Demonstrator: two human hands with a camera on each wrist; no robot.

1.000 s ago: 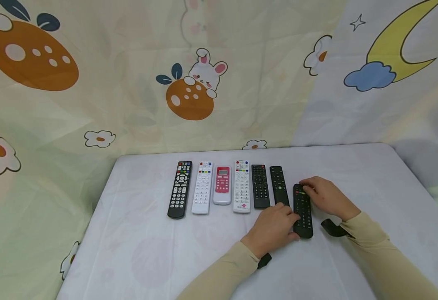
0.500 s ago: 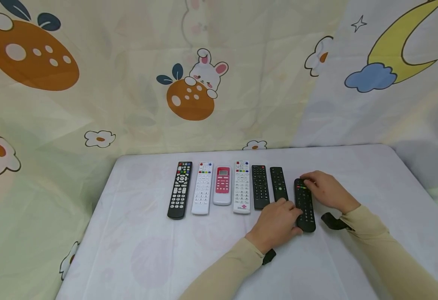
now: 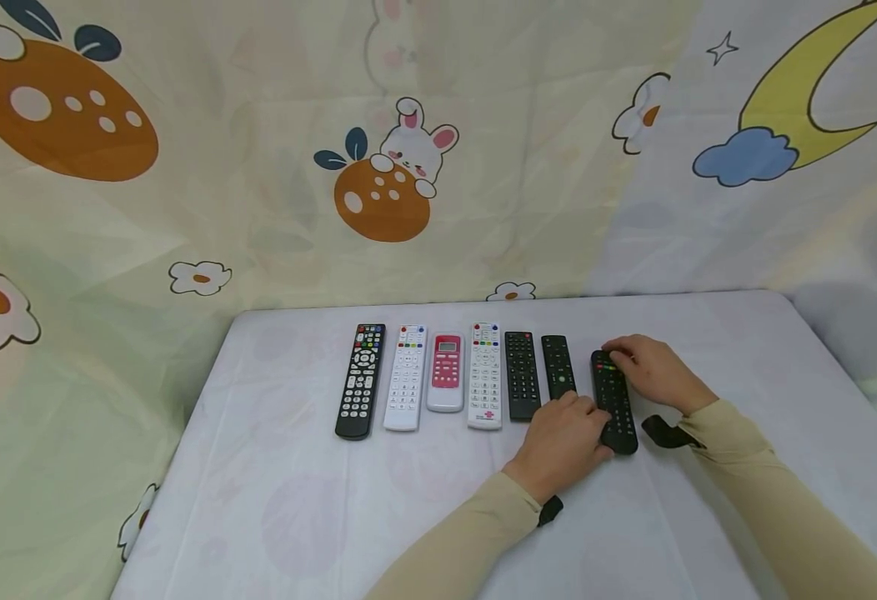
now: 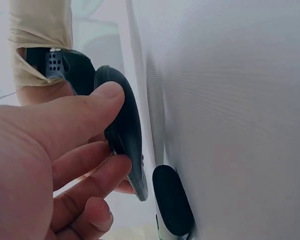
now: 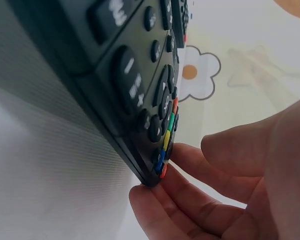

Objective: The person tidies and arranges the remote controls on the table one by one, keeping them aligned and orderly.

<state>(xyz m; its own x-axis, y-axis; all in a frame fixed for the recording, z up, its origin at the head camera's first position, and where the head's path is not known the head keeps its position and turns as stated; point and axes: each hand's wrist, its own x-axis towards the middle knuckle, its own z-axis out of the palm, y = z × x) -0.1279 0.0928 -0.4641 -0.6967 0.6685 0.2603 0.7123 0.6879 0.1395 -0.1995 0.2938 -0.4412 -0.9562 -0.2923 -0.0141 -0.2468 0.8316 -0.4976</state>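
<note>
White-clothed table (image 3: 296,500): black remote (image 3: 613,400), pinched at both ends by left hand (image 3: 564,442) and right hand (image 3: 656,371), slid farther up beside slim black remote (image 3: 558,367), nearly level with row.
</note>
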